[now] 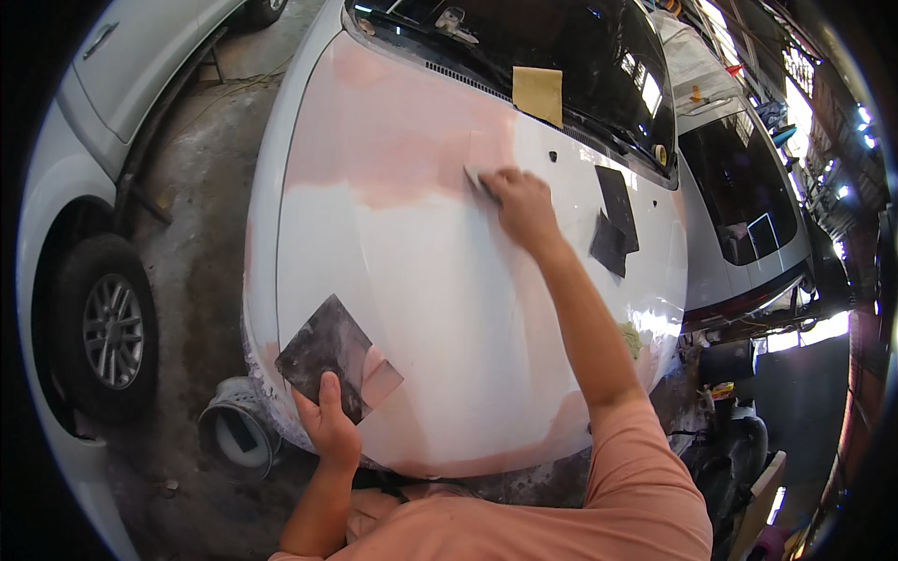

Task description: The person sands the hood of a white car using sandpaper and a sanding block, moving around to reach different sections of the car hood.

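Two bare hands are seen at a car hood. At far left, a pale vehicle [140, 79] is parked, its dark-tyred wheel [114, 330] turned side-on to view. Between wheel and hood, a bucket [229, 397] is set on the floor [201, 243], with a dark rectangular piece [239, 433] seen inside. Next, a dark square plate [323, 351] is gripped by the left hand [327, 425] at its near edge: thumb laid on top, other fingers mostly hidden beneath. Pink paste [379, 376] is carried on the plate's right corner; the plate is held tilted over the hood's near left part. The white hood [440, 309] is spread across the middle, its upper left covered by a broad pink patch [393, 122]; more pink is seen along the near edge. At the patch's right end, a thin spreader [479, 182] is pinched in the closed fingers of the right hand [522, 208], its edge apparently touched to the surface. Farther right, a tan sheet [538, 93] is propped at the windshield [552, 37] base, and two dark sheets [615, 201] are left overlapping on the hood. At far right, another vehicle [694, 266] is parked alongside
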`<action>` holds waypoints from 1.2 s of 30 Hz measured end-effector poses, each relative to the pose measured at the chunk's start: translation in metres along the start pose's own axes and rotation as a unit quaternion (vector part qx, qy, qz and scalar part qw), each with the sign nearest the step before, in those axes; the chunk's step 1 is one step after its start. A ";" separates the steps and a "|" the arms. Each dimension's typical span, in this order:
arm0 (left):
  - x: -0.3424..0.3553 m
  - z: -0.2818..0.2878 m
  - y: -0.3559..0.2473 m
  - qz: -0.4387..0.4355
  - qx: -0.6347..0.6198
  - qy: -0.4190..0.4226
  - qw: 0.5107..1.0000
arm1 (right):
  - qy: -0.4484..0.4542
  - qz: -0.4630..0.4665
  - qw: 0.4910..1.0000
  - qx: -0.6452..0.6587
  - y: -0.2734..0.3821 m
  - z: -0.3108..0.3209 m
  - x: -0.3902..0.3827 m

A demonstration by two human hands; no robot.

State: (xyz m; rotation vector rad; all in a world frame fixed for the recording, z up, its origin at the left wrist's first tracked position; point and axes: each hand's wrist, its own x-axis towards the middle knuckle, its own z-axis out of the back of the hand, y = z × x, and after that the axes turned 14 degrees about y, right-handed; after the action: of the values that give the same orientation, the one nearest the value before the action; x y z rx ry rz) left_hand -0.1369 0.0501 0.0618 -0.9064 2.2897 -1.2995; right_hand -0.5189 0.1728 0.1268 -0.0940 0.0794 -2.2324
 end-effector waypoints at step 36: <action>-0.022 0.004 0.002 0.066 -0.059 -0.004 0.996 | 0.006 -0.020 1.000 0.013 -0.017 0.013 -0.008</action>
State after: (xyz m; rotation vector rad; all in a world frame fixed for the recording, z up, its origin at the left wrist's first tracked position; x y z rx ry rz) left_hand -0.1194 0.0639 0.0578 -0.7799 2.3961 -1.1149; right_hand -0.5258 0.1889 0.1410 -0.0675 0.0560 -2.2725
